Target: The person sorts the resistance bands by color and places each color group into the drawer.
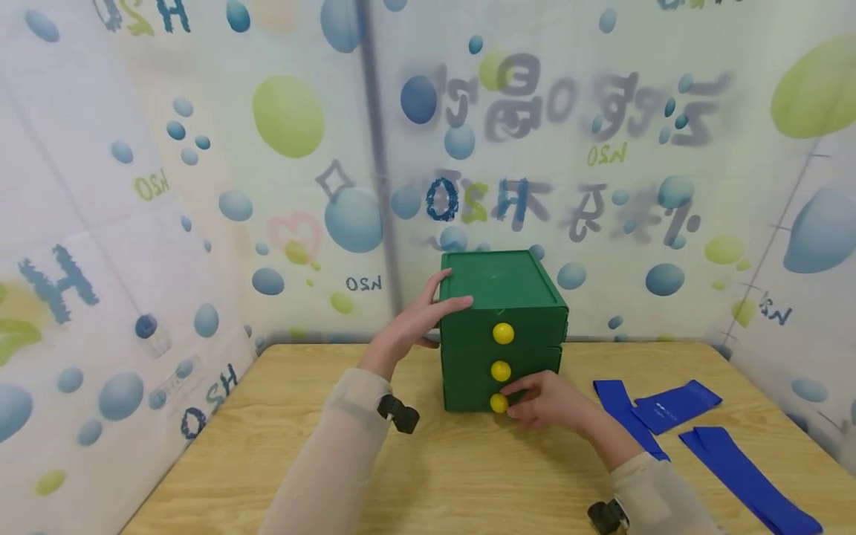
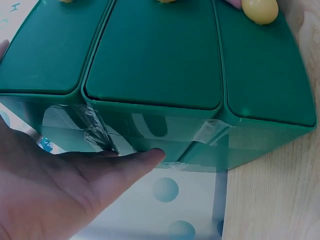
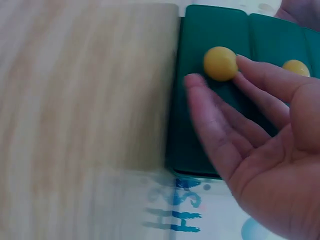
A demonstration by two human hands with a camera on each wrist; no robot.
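Note:
A green drawer cabinet stands on the table, three drawers stacked with a round yellow knob on each front. My left hand rests against its upper left corner, thumb over the front top edge and fingers along the left side. In the left wrist view one finger lies straight along the taped side panel. At the bottom drawer, my right hand has its fingertips around the lowest yellow knob. In the right wrist view one fingertip meets this knob while another sits just beside it, apart.
Several flat blue strips lie on the wooden table to the right of the cabinet. Behind the table hangs a white curtain printed with blue and green dots. Black wrist cameras are strapped over both sleeves.

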